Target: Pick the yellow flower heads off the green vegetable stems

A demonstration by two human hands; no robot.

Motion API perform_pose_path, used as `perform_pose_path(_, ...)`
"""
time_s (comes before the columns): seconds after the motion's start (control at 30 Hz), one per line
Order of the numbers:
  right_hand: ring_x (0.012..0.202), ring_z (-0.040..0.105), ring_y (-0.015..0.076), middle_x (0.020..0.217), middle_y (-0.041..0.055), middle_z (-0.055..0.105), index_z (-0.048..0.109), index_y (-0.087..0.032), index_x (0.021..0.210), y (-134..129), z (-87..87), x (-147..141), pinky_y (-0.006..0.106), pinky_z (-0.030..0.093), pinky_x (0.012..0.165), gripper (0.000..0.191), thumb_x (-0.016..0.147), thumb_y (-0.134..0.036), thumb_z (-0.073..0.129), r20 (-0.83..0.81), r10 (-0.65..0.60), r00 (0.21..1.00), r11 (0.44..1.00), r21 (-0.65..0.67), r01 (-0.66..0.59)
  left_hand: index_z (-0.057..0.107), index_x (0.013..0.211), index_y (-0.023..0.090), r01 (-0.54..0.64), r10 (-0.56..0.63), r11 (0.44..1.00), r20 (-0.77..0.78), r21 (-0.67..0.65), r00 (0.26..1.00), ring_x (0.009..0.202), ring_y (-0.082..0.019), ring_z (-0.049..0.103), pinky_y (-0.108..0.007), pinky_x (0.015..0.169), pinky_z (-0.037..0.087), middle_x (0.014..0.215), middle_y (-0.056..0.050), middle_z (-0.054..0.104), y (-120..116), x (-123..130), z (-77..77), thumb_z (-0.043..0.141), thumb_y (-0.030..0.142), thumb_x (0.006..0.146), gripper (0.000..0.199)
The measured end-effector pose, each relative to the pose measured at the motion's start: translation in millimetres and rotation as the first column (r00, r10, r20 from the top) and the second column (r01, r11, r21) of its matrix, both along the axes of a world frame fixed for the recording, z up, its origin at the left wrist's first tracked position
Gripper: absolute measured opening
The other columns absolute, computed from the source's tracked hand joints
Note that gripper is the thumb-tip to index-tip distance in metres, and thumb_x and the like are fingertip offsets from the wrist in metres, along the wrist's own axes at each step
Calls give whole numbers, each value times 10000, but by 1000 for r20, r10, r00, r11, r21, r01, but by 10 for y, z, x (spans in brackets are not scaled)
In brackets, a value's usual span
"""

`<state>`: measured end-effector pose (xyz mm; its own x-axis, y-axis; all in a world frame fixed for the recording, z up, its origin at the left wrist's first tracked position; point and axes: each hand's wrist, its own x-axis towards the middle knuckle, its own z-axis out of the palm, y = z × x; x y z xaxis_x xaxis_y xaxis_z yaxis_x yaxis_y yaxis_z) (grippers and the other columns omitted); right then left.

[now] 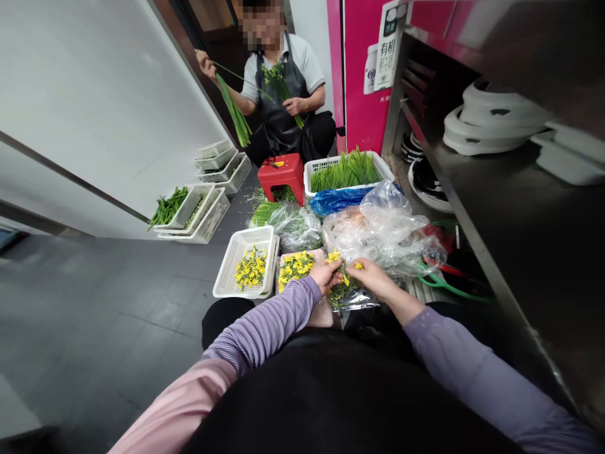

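My left hand (326, 275) is closed around a few small yellow flowers (334, 256) with green stems. Close beside it, the fingers of my right hand (373, 277) pinch a yellow flower (359, 266). Below both hands, more green stems and flowers (345, 291) lie on clear plastic. A heap of yellow flowers (293, 267) rests on a pale pink tray (322, 315) by my left wrist. Farther left stands a white basket (225, 277) with loose yellow flowers (250, 268) inside.
Opposite me sits a person (283, 82) holding long green stalks. Between us are a red stool (282, 173), a white basket of green stalks (347, 170) and plastic bags (378, 227). Stacked baskets (208, 221) line the left wall; a metal shelf (501, 252) borders the right.
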<state>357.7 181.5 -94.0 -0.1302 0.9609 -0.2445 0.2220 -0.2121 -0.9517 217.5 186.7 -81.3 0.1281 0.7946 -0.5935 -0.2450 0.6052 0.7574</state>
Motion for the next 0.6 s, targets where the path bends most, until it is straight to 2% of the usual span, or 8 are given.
perform_pose_path(0.07,540,470,116,563,-27,537,545,-177,614,-24,-4,-27,234,363,552,125,600,-294,587,161,39,986,996,70,-51,540,786,93,8,-8,1000,-40,1,999,356,-38,455,-140,356,394,470,31,501,-7,23,-9,566,200,754,114)
perform_pose_path(0.13,590,491,128,606,-15,569,565,-176,613,-27,-6,-34,237,360,588,140,615,-316,578,220,13,975,995,94,-35,537,769,92,11,-11,1000,-63,-4,998,354,-39,460,-141,356,399,470,30,509,-14,34,-26,587,191,738,115)
perform_pose_path(0.33,584,517,131,608,-13,589,581,-168,708,-4,-41,-31,232,367,586,197,596,-328,606,154,64,986,997,40,-70,543,725,75,-22,23,1000,-76,4,997,364,-41,481,-140,369,418,483,13,537,-19,17,-108,654,195,679,170)
perform_pose_path(0.47,599,514,133,620,-4,593,595,-166,675,-1,-51,-33,231,362,588,162,597,-307,595,214,34,976,998,50,-46,557,741,58,-10,9,1000,-60,-21,998,416,-54,530,-154,429,472,542,-20,580,-16,21,-139,669,172,661,179)
perform_pose_path(0.6,588,509,128,621,-6,595,601,-163,716,5,-52,-16,220,359,559,212,593,-335,594,193,75,978,996,27,-82,554,757,58,-9,7,999,-75,-31,997,414,-60,539,-161,442,484,540,-21,581,-5,24,-148,663,163,667,176)
